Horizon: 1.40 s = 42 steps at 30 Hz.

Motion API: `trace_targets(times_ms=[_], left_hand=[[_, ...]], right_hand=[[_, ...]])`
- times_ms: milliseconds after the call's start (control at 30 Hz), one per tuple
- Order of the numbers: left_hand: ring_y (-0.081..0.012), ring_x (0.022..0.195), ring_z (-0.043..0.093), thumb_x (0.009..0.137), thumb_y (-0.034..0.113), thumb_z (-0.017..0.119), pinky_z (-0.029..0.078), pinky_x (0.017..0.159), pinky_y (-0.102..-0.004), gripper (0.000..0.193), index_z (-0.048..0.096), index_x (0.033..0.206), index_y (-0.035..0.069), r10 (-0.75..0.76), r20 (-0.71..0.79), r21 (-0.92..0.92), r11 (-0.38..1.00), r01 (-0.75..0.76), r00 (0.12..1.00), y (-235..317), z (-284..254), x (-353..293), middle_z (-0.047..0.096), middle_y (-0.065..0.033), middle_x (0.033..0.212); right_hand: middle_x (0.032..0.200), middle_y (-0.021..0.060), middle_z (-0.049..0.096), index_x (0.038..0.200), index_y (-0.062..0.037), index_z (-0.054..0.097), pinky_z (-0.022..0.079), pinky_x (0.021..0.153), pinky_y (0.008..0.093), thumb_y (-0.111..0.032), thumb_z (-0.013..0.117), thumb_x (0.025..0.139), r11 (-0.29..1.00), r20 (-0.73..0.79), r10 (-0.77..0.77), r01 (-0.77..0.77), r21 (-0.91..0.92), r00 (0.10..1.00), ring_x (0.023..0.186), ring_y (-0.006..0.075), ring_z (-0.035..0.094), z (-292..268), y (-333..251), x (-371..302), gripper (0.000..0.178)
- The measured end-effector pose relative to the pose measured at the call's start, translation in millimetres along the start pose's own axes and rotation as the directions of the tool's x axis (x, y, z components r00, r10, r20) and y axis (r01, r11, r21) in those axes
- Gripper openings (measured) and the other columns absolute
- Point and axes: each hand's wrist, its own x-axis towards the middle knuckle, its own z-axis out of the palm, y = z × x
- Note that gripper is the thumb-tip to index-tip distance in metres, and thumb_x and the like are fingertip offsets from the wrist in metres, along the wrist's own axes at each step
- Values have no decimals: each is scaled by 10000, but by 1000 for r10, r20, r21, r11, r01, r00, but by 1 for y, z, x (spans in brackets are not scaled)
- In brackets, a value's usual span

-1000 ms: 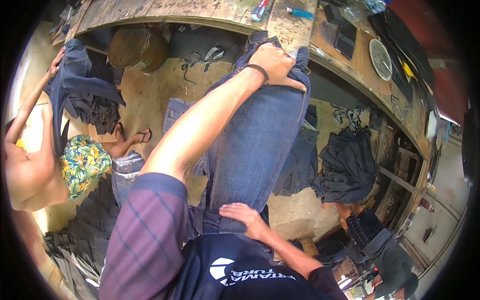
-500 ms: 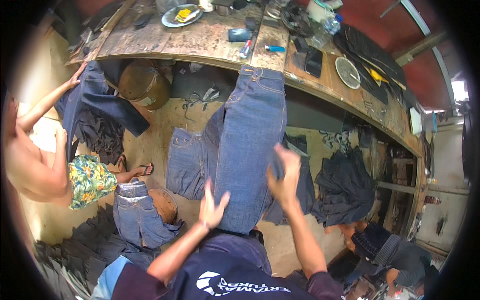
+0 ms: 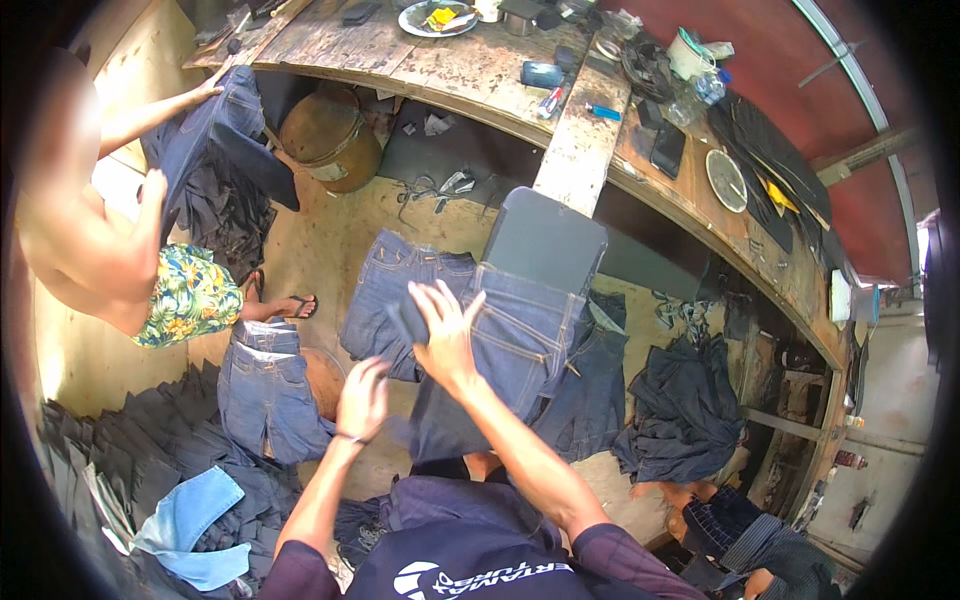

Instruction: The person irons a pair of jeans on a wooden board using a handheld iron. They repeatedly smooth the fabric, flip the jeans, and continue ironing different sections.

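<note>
A pair of blue jeans [image 3: 520, 325] lies over a narrow dark-topped board [image 3: 550, 232] that juts from the workbench toward me. Its back pockets face up, and the board's rounded end shows bare beyond the waistband. My right hand [image 3: 447, 340] is over the left side of these jeans, fingers spread, holding a small dark block [image 3: 405, 322] at its left edge. To its left, my left hand [image 3: 362, 398] hovers with loosely bent fingers, slightly blurred, and nothing shows in it. Another pair of jeans [image 3: 390, 285] lies just beyond both hands.
At left a person [image 3: 110, 240] handles dark jeans [image 3: 215, 125]. A rusty drum [image 3: 330, 140] stands under the workbench [image 3: 420, 60]. Dark garments pile up at lower left [image 3: 130, 430] and right [image 3: 685, 400]. Another person [image 3: 770, 540] bends at lower right.
The jeans have been turned and drawn toward me, uncovering the board's end. My right hand has swung left with the dark block; my left hand has moved left. The view has shifted.
</note>
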Motion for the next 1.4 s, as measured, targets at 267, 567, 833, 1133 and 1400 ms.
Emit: trace_targets(times_ms=[267,567,833,1133,1400], left_hand=[[-501,1628,292,810,707,838,306,1283,-666,1441,-16,1789,84,-316,239,295,924,242,918,180,122,165,157,-375,1784],[-405,1727,15,725,971,703,14,1311,-774,1493,97,1805,137,235,96,441,861,-253,967,191,161,326,24,-234,1861],[-417,1708,114,700,890,815,64,1324,-759,1451,235,1769,98,263,240,100,951,-293,934,201,181,422,166,-222,1837],[-329,1092,717,822,800,783,538,969,-560,733,772,1024,95,580,360,176,727,-664,731,224,199,475,758,-143,1005],[-289,748,784,899,811,702,619,689,-433,677,773,862,139,755,228,220,575,-788,615,215,212,504,765,-85,763]], right_hand=[[1591,208,489,1594,-150,578,224,1304,661,51,736,702,880,-494,361,-465,-101,791,1560,493,351,-84,99,-88,928],[1491,221,643,1517,-49,611,375,1272,571,40,798,837,967,-551,145,-236,-98,822,1497,461,511,-163,164,64,711],[1478,145,726,1423,-33,731,480,1230,482,-100,876,795,966,97,2,-27,256,995,1439,317,649,-130,165,-5,648],[1421,150,757,1384,-47,756,516,1201,466,-85,922,740,899,250,20,-127,419,968,1381,333,688,-171,201,47,666],[1429,116,756,1380,-97,762,465,1245,509,-266,947,774,972,25,49,-54,227,998,1407,298,672,-166,190,56,655]])
